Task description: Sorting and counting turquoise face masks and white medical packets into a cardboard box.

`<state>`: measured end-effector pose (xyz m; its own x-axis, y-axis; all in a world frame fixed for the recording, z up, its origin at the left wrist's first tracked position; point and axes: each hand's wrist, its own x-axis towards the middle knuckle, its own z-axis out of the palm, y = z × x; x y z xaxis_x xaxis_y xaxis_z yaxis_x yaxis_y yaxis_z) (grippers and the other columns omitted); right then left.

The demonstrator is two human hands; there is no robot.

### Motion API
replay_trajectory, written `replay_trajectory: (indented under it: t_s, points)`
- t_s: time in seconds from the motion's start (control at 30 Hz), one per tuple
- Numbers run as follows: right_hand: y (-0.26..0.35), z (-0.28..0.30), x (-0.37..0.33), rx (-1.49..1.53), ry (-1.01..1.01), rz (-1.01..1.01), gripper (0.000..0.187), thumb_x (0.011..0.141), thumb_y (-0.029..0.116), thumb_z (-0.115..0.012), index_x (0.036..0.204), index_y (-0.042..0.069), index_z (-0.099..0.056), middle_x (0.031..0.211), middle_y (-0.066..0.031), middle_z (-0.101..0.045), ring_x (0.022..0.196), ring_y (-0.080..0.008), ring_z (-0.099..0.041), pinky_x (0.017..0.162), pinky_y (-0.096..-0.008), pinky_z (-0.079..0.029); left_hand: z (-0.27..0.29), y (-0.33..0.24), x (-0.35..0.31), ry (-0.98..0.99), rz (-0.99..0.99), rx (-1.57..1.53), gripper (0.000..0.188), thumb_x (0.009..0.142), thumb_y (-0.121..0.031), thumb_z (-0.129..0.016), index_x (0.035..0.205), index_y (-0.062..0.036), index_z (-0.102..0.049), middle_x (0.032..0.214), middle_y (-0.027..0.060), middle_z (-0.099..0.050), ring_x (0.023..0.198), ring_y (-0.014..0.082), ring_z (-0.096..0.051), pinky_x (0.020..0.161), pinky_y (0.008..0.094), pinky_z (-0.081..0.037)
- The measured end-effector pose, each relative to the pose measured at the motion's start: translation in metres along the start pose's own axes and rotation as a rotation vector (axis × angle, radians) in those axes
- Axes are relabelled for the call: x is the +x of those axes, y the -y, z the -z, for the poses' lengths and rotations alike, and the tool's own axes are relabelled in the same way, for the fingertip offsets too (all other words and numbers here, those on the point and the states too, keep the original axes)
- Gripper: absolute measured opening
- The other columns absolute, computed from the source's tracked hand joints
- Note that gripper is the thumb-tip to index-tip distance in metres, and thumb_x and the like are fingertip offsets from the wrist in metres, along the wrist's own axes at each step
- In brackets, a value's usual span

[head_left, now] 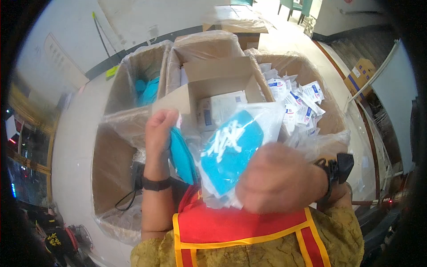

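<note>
My left hand is closed on the top of a folded blue fabric piece, which hangs down from the fingers. Beside it, in front of my body, is a clear plastic bag with a flat blue fabric piece inside. White strips lie bunched across that blue piece. My right hand overlaps the bag's lower right side. It looks curled but is smeared by motion, and its fingertips are hidden, so its hold on the bag cannot be made out.
An opened carton with white printed boxes stands ahead. To its right, a plastic-lined carton holds several white packets. Blue items lie in the left carton. Another lined carton stands nearer, with a black cord.
</note>
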<state>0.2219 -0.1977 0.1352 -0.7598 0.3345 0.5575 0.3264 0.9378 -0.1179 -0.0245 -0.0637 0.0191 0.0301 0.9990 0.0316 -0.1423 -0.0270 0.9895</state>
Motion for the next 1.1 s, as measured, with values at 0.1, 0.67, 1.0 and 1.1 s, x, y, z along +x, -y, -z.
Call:
replay_trajectory:
  t_s: [0.1,0.67,1.0,1.1]
  points:
    - [-0.023,0.003,0.0,-0.102,-0.113,-0.114,0.015,0.072,0.008,-0.065,0.083,0.01,-0.055,0.08,-0.0032,-0.05,0.076,-0.0216,-0.051,0.065,-0.0322,-0.043,-0.003,-0.011,-0.011,0.056,-0.083,0.209,0.015,0.088,-0.015,-0.067,0.097,-0.0029,-0.065,0.076,0.0013,-0.064,0.071,0.0065,-0.055,0.064,0.0207,-0.042]
    - [-0.061,0.001,0.0,-0.084,-0.075,-0.213,0.013,0.07,0.008,-0.072,0.078,0.004,-0.062,0.074,-0.009,-0.054,0.073,-0.0288,-0.051,0.066,-0.0366,-0.044,-0.035,-0.071,-0.064,0.669,-0.269,0.493,0.032,0.075,-0.008,-0.076,0.106,-0.0023,-0.068,0.094,0.0081,-0.068,0.082,0.0144,-0.061,0.074,0.026,-0.046]
    - [-0.064,-0.012,0.004,0.28,-0.104,-0.179,0.012,0.073,0.006,-0.073,0.08,0.004,-0.065,0.079,-0.0089,-0.06,0.077,-0.0279,-0.057,0.068,-0.0351,-0.046,-0.033,-0.061,-0.059,0.835,-0.035,0.195,0.015,0.084,-0.005,-0.07,0.097,0.0006,-0.068,0.082,0.0023,-0.066,0.076,0.0065,-0.057,0.067,0.0212,-0.045]
    - [-0.069,-0.014,0.004,0.444,-0.053,-0.306,0.011,0.074,0.005,-0.074,0.081,0.003,-0.065,0.08,-0.0093,-0.06,0.077,-0.026,-0.058,0.069,-0.0334,-0.046,-0.034,-0.052,-0.061,0.81,0.041,0.012,0.013,0.087,-0.006,-0.067,0.097,0.002,-0.068,0.083,0.0018,-0.065,0.077,0.0067,-0.057,0.067,0.021,-0.045]
